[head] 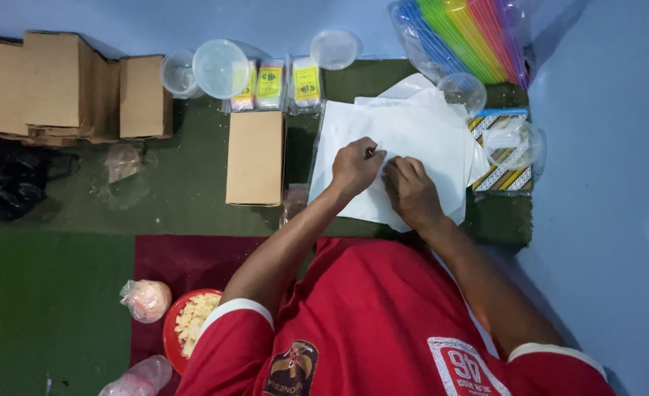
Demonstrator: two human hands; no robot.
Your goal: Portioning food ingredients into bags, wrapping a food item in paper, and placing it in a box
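Note:
A stack of white paper sheets [412,132] lies on the green mat [185,183] in front of me. My left hand [354,167] rests on the stack with fingers curled, pinching at a sheet's edge. My right hand [411,192] sits just beside it on the same stack, fingers bent down onto the paper. The two hands almost touch. What the fingertips grip is hidden by the knuckles.
A brown cardboard box [255,157] lies left of the paper, more boxes [60,88] at the far left. Clear plastic cups and lids [220,69], small yellow-labelled packets [280,83], coloured straws in a bag [464,37], a red bowl of chips [189,323].

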